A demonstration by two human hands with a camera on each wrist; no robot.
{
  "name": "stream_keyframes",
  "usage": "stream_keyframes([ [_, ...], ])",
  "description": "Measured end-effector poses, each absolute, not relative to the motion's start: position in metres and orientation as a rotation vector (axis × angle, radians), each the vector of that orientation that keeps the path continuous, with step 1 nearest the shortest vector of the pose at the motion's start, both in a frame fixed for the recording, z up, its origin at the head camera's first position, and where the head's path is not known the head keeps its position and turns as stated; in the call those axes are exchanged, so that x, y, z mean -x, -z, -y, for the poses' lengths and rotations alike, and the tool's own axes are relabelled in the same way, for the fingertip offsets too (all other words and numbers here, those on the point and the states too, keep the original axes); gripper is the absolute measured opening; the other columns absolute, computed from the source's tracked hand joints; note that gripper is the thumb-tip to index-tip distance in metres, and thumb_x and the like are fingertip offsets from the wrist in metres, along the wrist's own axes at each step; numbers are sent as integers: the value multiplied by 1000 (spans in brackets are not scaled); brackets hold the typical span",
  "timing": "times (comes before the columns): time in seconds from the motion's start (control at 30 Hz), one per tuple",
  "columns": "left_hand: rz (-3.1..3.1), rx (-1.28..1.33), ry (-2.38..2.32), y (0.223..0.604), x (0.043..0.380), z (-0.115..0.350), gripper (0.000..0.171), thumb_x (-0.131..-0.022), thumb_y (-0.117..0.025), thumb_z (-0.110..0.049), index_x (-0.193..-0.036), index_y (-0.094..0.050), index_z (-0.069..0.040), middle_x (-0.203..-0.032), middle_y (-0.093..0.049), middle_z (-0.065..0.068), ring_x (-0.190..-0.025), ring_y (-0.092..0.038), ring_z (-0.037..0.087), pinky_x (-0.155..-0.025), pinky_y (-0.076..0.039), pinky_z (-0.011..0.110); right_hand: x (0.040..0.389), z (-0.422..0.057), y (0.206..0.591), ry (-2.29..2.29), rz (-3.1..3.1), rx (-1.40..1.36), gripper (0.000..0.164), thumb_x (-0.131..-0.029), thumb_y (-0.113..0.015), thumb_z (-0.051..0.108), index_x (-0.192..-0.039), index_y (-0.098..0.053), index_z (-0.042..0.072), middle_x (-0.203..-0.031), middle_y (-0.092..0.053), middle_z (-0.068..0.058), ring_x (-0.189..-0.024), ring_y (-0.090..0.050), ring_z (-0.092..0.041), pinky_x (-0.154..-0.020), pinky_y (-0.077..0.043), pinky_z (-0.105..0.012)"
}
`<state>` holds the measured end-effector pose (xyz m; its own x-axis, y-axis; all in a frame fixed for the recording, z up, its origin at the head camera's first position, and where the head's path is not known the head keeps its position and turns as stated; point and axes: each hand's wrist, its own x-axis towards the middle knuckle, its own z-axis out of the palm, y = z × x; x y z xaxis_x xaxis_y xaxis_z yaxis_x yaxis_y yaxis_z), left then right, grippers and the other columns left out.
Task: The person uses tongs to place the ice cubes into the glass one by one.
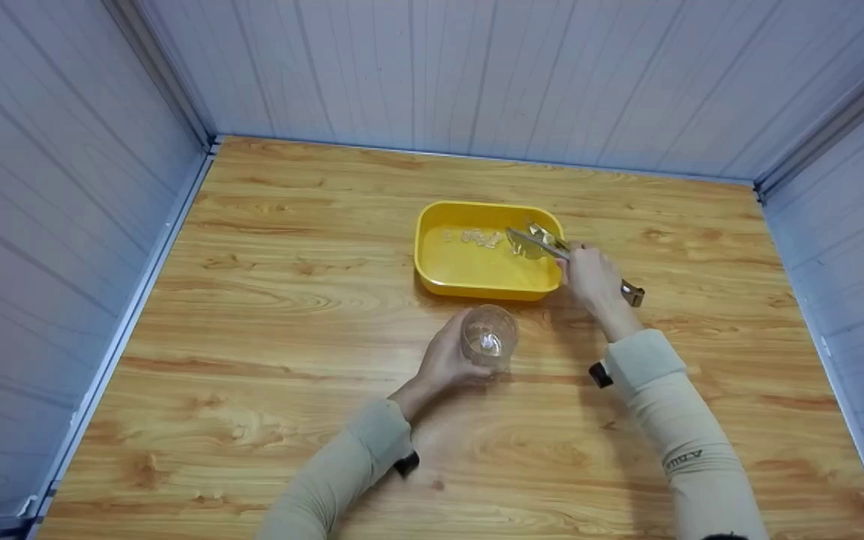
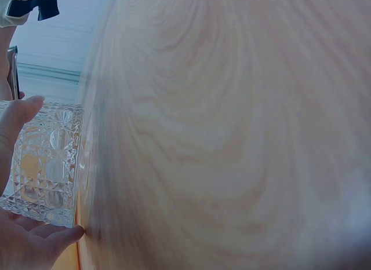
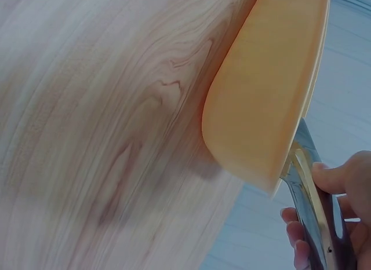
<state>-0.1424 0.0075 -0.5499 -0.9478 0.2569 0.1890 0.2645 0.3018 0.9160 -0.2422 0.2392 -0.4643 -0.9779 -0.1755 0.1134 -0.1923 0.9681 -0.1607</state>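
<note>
Curving round a clear glass tumbler (image 1: 490, 334) with a faceted, cut surface, the left hand (image 1: 443, 356) sets its thumb and fingers on opposite sides. Just beyond that hand, a smooth yellow tub (image 1: 469, 274), rectangular with rounded corners, holds small clear pieces (image 1: 486, 239). Shiny metal tongs (image 3: 313, 207), gripped by the right hand (image 1: 594, 279), slant over the tub's edge nearest that hand. Both forearms angle forward and inward over a wood-grained table (image 1: 289, 315).
</note>
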Motion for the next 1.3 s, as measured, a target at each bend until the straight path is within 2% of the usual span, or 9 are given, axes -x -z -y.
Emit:
stream_keyframes([
  [0.27,2528,509,1786,551,142,-8,94,-48,-84,-14,-129,-37,-4,-125,-48,8,-115,-43,20,-98,-33,32,249,-235,463,-203,3080,-266,28,-88,-52,22,-89,-56,-6,-79,-57,-22,-69,-56,-39,-53,-45,-48],
  [0.6,2537,513,1796,549,143,-8,94,-48,-84,-14,-129,-38,-7,-125,-48,6,-115,-43,18,-99,-32,31,254,-234,464,-154,3097,-292,28,-87,-53,20,-86,-56,-7,-77,-56,-23,-68,-56,-38,-54,-46,-48],
  [0.9,2609,511,1679,548,143,-7,96,-51,-84,-23,-130,-35,-1,-127,-46,9,-116,-42,22,-98,-33,34,258,-232,469,-87,3070,-320,28,-87,-53,21,-84,-57,-7,-73,-57,-23,-62,-56,-37,-49,-46,-47],
  [1.3,2579,495,1730,550,142,-7,95,-49,-85,-19,-130,-37,-3,-126,-47,8,-115,-43,21,-98,-33,33,259,-230,470,-107,3087,-310,27,-87,-54,20,-84,-58,-7,-74,-58,-22,-63,-57,-36,-50,-47,-46],
])
